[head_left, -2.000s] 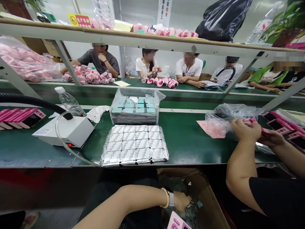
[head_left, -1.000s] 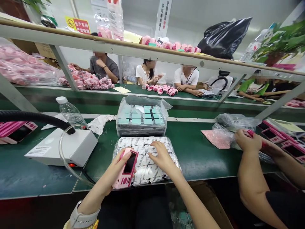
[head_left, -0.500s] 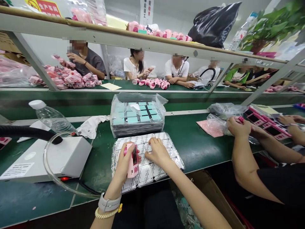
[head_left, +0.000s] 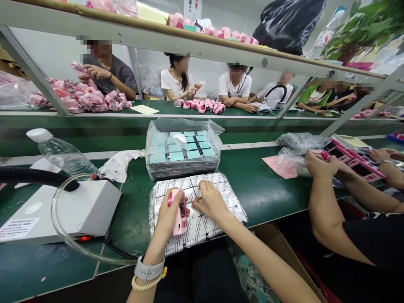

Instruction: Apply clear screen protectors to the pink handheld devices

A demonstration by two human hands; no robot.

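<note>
My left hand (head_left: pixel 167 213) is wrapped round a pink device (head_left: pixel 180 216) with a dark screen, held upright over a stack of white printed sheets (head_left: pixel 195 229). Just right of it, my right hand (head_left: pixel 211 202) rests on the same sheets with its fingers curled and the fingertips pressed down. Whatever its fingertips may pinch is too small to make out. Behind the sheets stands a clear plastic bag (head_left: pixel 183 166) of stacked teal and black pieces.
On the left are a white machine (head_left: pixel 69 210) with a hose, a plastic bottle (head_left: pixel 59 153) and a crumpled white cloth (head_left: pixel 118 165). To the right, a person's hands (head_left: pixel 322 164) hold a pink part near a pink sheet (head_left: pixel 280 165). A shelf (head_left: pixel 202 48) crosses above.
The view has shifted slightly. My left hand and the pink device have moved a little to the right; my right hand stays on the sheets in much the same pose.
</note>
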